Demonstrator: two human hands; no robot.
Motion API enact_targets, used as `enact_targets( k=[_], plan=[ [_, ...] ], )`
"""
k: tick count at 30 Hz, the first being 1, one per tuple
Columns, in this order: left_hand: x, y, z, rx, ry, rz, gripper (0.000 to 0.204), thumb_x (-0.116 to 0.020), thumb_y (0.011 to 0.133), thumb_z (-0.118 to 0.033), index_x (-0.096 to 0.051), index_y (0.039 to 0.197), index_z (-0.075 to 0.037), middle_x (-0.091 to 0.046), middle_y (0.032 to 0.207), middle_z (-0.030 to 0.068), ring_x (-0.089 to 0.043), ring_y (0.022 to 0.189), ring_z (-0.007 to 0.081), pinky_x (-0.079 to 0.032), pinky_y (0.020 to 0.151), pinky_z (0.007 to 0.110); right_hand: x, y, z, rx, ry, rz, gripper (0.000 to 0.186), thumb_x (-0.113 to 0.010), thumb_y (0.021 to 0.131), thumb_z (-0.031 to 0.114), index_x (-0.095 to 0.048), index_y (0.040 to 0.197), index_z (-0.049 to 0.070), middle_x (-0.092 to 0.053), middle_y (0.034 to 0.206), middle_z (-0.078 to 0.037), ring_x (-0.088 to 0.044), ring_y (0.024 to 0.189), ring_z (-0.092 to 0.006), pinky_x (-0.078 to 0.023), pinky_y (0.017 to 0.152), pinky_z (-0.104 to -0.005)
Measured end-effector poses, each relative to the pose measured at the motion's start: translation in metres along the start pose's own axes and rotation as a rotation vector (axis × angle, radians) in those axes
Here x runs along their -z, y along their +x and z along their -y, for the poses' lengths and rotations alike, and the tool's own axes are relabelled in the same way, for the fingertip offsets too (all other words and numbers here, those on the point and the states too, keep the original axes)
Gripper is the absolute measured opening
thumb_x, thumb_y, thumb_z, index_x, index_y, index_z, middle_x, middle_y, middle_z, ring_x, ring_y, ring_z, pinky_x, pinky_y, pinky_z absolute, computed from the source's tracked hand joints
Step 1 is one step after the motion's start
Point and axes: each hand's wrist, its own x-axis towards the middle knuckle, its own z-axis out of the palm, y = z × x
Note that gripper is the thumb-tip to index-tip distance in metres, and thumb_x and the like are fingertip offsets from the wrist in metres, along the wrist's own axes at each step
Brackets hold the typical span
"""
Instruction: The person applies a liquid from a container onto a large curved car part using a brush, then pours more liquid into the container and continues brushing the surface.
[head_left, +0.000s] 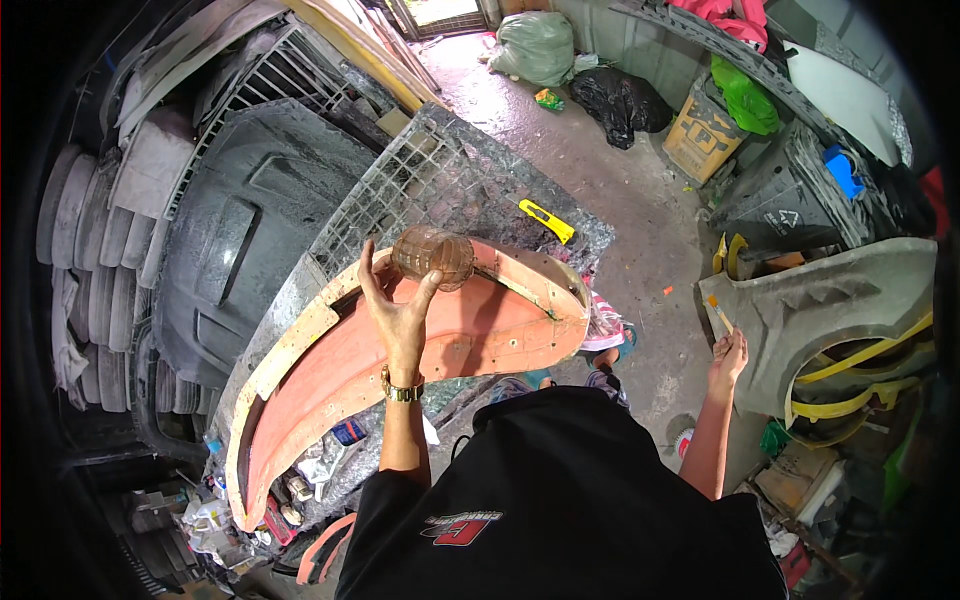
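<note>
My left hand (pixel 398 315), with a metal-banded watch on its wrist, grips a see-through plastic jar (pixel 433 257) between thumb and fingers. The jar is tinted brown and lies tilted above the upper edge of a long curved mould (pixel 400 345). That mould is orange inside, with a pale flange dotted with small holes. Out to the right, my right hand (pixel 729 357) is closed round a small brush (pixel 718 314) with a yellowish handle. The brush points up and away from the mould, in front of a grey fender.
A yellow utility knife (pixel 546 221) lies on the stained worktable (pixel 500 180) beyond the mould. The grey fender (pixel 830 310) stands at right. A dark hood-shaped panel (pixel 250 230) leans at left. Bags (pixel 620 105) and a cardboard box (pixel 705 135) sit on the far floor.
</note>
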Motion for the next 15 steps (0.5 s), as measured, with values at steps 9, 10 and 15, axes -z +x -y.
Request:
enact_targets(
  k=[9,10,15],
  plan=[
    [0.000,0.000,0.002,-0.011,-0.006,0.005,0.090,-0.082,0.068,-0.017,-0.031,0.140,-0.005,-0.054,0.107,0.0103,-0.054,0.095,0.0176,-0.046,0.087,0.033,-0.007,-0.007,0.004,-0.023,-0.017,-0.039,0.006,-0.060,0.089,0.017,-0.058,0.088,0.011,-0.060,0.073,0.000,-0.055,0.059,-0.0072,-0.046,0.053,-0.0224],
    [0.001,0.000,0.002,-0.014,-0.009,0.007,0.089,-0.082,0.068,-0.017,-0.031,0.140,-0.005,-0.054,0.107,0.0103,-0.054,0.095,0.0175,-0.046,0.087,0.033,-0.007,-0.007,0.004,-0.024,-0.016,-0.042,0.006,-0.060,0.089,0.017,-0.058,0.088,0.011,-0.060,0.073,0.000,-0.055,0.060,-0.0073,-0.046,0.053,-0.0223],
    [-0.001,0.000,0.002,-0.011,-0.004,0.007,0.089,-0.082,0.068,-0.016,-0.031,0.140,-0.005,-0.054,0.107,0.0100,-0.054,0.095,0.0173,-0.046,0.086,0.033,-0.013,-0.010,0.006,-0.031,-0.024,-0.061,0.006,-0.059,0.090,0.016,-0.057,0.086,0.011,-0.058,0.071,0.001,-0.054,0.059,-0.0069,-0.045,0.052,-0.0222]
  ],
)
